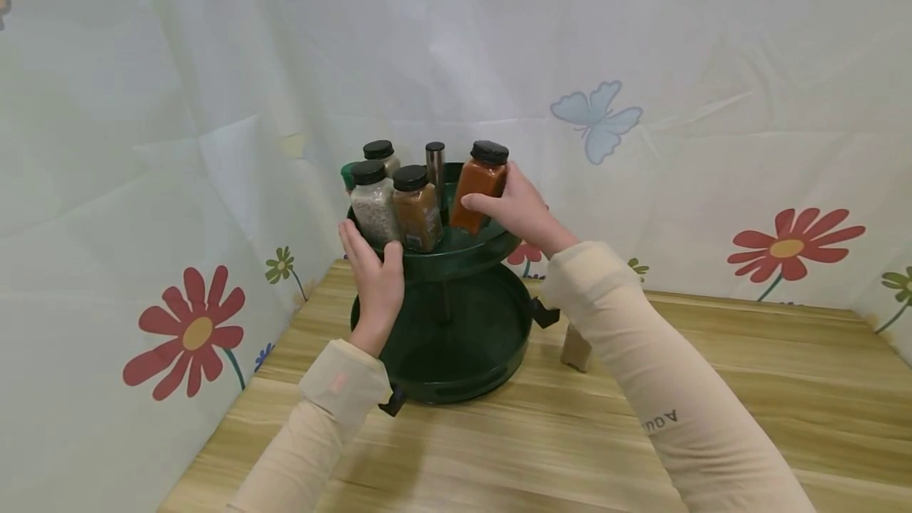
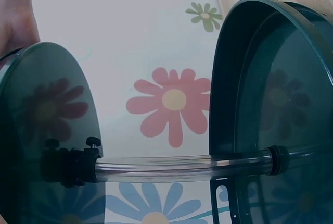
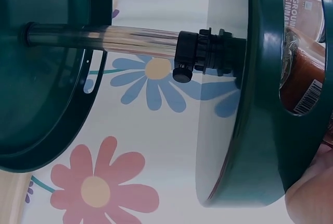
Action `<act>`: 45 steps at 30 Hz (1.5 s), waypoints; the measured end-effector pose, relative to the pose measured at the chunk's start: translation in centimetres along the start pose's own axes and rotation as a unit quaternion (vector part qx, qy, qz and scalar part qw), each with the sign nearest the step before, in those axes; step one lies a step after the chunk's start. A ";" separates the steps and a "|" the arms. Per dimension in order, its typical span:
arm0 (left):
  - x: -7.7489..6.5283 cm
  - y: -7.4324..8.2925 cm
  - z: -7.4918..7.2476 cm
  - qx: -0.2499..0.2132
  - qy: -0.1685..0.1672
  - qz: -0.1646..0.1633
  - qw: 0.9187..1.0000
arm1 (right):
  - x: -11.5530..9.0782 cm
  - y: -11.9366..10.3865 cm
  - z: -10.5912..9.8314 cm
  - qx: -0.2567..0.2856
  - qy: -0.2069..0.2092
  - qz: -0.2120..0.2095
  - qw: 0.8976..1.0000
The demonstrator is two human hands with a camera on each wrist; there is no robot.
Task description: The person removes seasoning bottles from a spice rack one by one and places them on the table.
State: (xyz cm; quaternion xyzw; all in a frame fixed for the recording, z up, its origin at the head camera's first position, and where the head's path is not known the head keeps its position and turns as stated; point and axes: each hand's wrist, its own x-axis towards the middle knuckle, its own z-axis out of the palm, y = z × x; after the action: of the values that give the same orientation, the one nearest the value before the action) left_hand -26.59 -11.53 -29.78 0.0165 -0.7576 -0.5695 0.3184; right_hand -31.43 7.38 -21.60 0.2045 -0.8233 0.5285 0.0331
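Note:
In the head view my right hand [image 1: 523,212] grips a spice jar [image 1: 480,184] of orange-red powder with a black lid, tilted over the right side of the upper tray [image 1: 466,264] of a dark green two-tier rack. My left hand [image 1: 376,283] rests against this tray's left rim, fingers extended. Beside it on the tray stand a jar of whitish grains [image 1: 374,210] and a jar of brown powder [image 1: 417,216]. Through a slot in the tray wall, the right wrist view shows the orange-red jar [image 3: 307,81] and a jar labelled ground cinnamon [image 3: 304,13].
Behind those jars are another black-lidded jar [image 1: 385,157], a green cap [image 1: 348,172] and a slim silver container [image 1: 435,161]. A lower tray [image 1: 456,390] sits on the wooden table [image 1: 484,457]. A jar [image 1: 575,351] stands right of the rack, partly behind my sleeve.

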 end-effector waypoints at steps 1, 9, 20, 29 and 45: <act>0.0 0.0 0.0 0.000 0.000 0.000 1.000 | 0.0 0.0 0.0 0.006 0.001 -0.001 1.000; 0.1 0.0 0.1 0.002 0.000 -0.002 1.000 | 0.2 0.5 -0.3 0.071 0.016 -0.008 0.997; 0.2 -0.2 0.2 -0.001 -0.003 -0.003 1.000 | 0.0 -0.1 -0.8 0.147 0.017 -0.009 0.989; 0.3 -0.2 0.1 -0.002 -0.005 0.000 1.000 | -0.5 -0.7 -1.3 0.189 0.013 -0.016 0.982; 0.3 -0.2 0.3 -0.005 0.001 -0.001 1.000 | -2.6 0.3 -3.7 0.157 0.016 -0.040 0.987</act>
State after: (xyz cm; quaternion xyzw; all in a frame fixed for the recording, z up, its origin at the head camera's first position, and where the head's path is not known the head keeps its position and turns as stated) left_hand -27.05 -11.49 -29.80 0.0162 -0.7544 -0.5737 0.3187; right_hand -29.77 11.60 -20.95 0.2316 -0.7207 0.6525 0.0353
